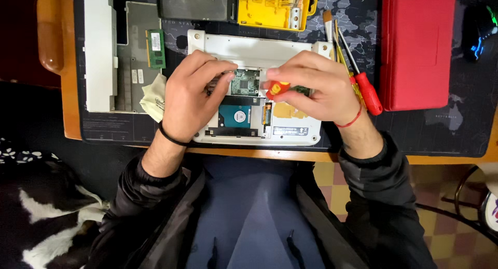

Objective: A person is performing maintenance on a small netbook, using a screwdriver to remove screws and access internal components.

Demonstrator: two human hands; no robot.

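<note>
A white laptop (pixel 259 46) lies upside down on the desk mat with its bottom cover off, showing a hard drive (pixel 236 116) and a green circuit board (pixel 245 82). My right hand (pixel 311 87) grips a small red-handled screwdriver (pixel 276 88), its tip pointing down into the open bay. My left hand (pixel 194 92) rests on the laptop's left side, fingertips touching the area beside the circuit board. What the left fingers pinch, if anything, is hidden.
A red-handled screwdriver (pixel 367 92) and a brush (pixel 328 21) lie right of the laptop. A red case (pixel 417 46) sits farther right, a yellow bit case (pixel 275 7) behind. A removed cover (pixel 101 46), memory module (pixel 155 48) and cloth (pixel 154 98) lie left.
</note>
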